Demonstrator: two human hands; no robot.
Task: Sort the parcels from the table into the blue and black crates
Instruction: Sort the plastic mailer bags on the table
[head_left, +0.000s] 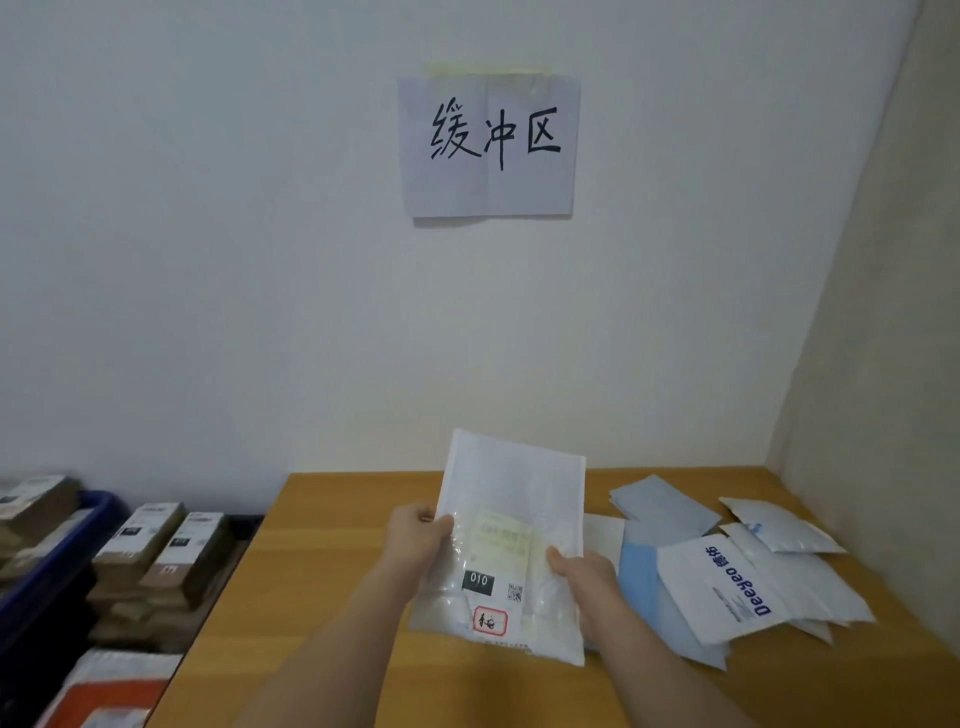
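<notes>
Wooden table (332, 561) against white wall (208, 260), handwritten paper sign (488, 145) above

Both hands hold a white parcel (511, 540) tilted up over the surface (332, 571): left hand (422, 540) at its left edge, right hand (584, 571) at its right. More parcels (737, 566) lie heaped to the right; boxes (161, 561) fill the crates (67, 566) at left.

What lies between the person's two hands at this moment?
In the head view, a white padded parcel spans the gap: the left hand grips its left edge, the right hand its right edge, label facing the camera, above the wooden table.
</notes>
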